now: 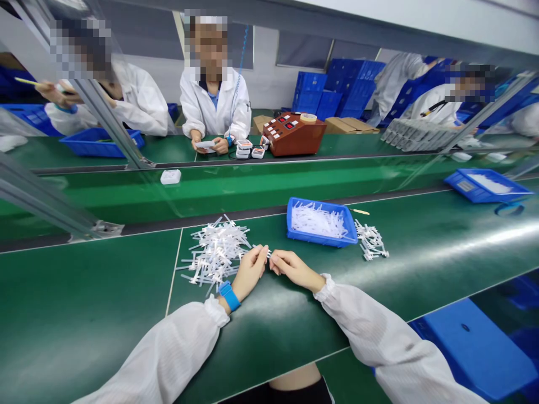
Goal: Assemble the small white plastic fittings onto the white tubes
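My left hand, with a blue band at the wrist, is closed in a pinch on a small white plastic piece. My right hand pinches at the same piece from the other side, the fingertips of both hands almost meeting. Most of the piece is hidden by the fingers. Just left of my hands lies a loose pile of white plastic pieces with thin tubes. Behind my right hand stands a blue tray full of thin translucent tubes. A smaller heap of white pieces lies to its right.
A yellow stick lies behind the small heap. Another blue tray stands far right. Beyond the green conveyor belt, which carries a white box, co-workers sit near a brown control box. A metal post rises at left.
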Demonstrator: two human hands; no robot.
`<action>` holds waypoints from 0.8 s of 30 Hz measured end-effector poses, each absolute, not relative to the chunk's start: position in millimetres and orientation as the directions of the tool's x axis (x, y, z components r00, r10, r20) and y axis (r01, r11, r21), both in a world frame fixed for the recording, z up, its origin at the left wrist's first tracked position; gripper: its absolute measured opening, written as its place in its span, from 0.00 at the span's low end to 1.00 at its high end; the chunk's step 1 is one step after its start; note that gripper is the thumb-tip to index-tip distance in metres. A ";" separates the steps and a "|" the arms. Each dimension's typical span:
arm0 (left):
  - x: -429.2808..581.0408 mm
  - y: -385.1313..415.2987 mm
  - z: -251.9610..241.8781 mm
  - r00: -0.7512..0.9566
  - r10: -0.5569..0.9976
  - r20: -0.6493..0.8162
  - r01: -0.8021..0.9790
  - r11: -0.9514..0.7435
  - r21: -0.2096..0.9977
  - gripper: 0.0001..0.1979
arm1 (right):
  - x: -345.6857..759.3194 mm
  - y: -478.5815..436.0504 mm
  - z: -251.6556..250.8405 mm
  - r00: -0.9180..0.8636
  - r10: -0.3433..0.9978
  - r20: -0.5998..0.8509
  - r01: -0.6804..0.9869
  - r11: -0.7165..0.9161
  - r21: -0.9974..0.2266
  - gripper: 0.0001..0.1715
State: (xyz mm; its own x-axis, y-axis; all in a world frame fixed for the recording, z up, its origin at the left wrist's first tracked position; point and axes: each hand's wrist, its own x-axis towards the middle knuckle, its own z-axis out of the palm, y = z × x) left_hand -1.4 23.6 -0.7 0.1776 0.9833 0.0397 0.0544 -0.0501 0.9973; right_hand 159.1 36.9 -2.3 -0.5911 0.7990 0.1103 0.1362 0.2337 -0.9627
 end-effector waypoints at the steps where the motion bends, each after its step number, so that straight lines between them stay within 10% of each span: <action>1: -1.3 23.5 -0.4 0.176 0.984 0.041 0.057 -0.051 0.997 0.21 | 159.0 37.1 -2.5 -0.592 0.798 0.113 0.136 0.237 -0.962 0.26; 24: 0.3 21.8 -0.7 0.180 0.982 0.060 0.139 -0.086 0.987 0.19 | 159.5 37.8 -6.1 -0.579 0.806 0.126 0.169 0.270 -0.948 0.25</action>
State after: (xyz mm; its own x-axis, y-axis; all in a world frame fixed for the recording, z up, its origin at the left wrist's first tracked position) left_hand 0.3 21.8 -0.7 0.1802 0.9818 0.0598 0.1390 -0.0856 0.9866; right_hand 159.5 37.8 -6.1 -0.5787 0.8057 0.1262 0.1693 0.2700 -0.9478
